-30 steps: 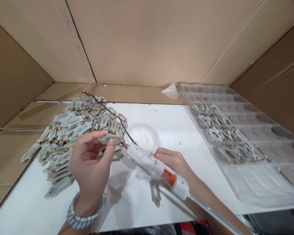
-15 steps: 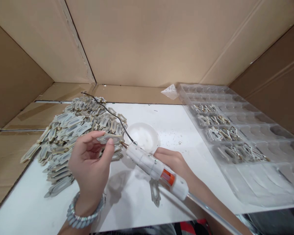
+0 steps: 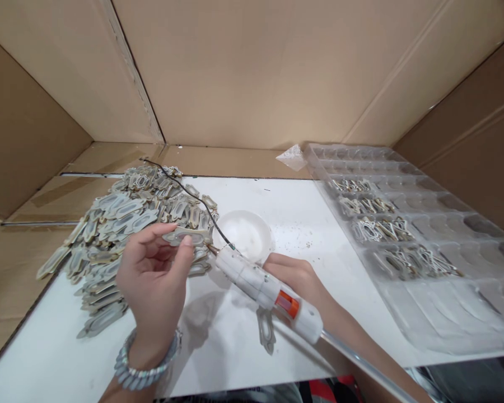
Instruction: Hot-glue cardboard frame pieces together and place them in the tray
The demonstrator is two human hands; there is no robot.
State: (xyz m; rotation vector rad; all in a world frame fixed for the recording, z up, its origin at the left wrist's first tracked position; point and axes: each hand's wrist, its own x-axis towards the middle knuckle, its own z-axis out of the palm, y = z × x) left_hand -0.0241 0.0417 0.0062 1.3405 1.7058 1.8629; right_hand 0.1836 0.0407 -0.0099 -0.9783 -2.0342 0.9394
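Note:
My left hand (image 3: 153, 282) pinches a flat grey ornate piece (image 3: 187, 235) between thumb and fingers, held just above the white board. My right hand (image 3: 299, 278) grips a white glue gun (image 3: 265, 289) with an orange trigger. Its metal tip touches the right end of the held piece. A black cord (image 3: 180, 188) runs from the gun's front over the pile. One loose piece (image 3: 266, 330) lies on the board under the gun.
A big heap of the same grey pieces (image 3: 117, 224) covers the left of the white board (image 3: 294, 215). A small white dish (image 3: 246, 234) sits behind the gun. A clear compartment tray (image 3: 407, 224) with several finished pieces fills the right. Cardboard walls (image 3: 252, 73) surround everything.
My left hand and the held piece have shifted slightly left and up. The glue gun stays at the piece's end.

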